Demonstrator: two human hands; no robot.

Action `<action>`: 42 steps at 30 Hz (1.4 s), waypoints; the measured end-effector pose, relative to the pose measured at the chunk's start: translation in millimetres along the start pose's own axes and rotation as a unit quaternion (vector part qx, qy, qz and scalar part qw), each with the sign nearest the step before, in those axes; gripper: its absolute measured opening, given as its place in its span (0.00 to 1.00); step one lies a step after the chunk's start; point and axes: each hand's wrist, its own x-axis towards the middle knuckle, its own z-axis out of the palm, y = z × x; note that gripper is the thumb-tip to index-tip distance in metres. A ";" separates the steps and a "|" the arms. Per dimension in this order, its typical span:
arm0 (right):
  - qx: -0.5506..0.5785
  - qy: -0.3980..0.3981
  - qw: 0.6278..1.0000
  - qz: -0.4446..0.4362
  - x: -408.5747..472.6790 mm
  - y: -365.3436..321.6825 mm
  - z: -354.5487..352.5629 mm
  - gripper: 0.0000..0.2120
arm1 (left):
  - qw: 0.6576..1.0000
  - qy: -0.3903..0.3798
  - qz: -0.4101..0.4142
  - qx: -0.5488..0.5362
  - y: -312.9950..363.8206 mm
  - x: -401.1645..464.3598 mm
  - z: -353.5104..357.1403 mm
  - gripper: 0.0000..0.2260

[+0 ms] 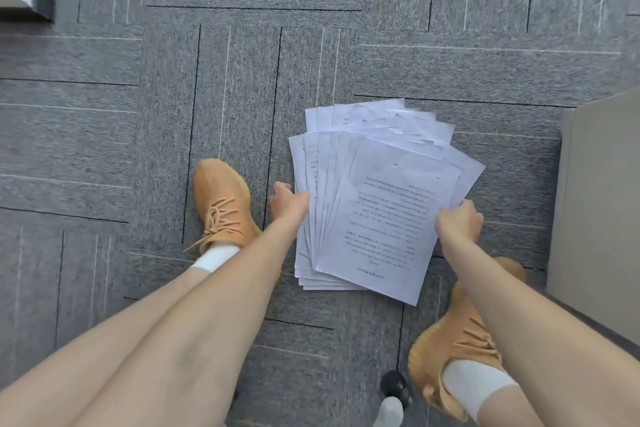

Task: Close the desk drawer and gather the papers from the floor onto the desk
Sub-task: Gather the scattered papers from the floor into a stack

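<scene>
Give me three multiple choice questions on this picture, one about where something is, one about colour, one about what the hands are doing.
1. Where are the papers?
A. on the carpet between the shoes
B. in a drawer
C. on a chair

2. What colour are the shoes?
A. black
B. orange
C. blue

3. How do the hands meet the papers?
A. both away from them
B. only one touching
C. left hand and right hand at opposite edges

Answers: 1 A, sheets fan over grey carpet; 2 B, both shoes are orange; 3 C, each hand's grip is at an edge.
</scene>
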 end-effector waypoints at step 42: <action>0.036 -0.016 0.983 -0.178 -19.1 -29.3 33.7 0.26 | 0.999 0.001 0.041 -0.017 36.1 -13.6 32.1 0.22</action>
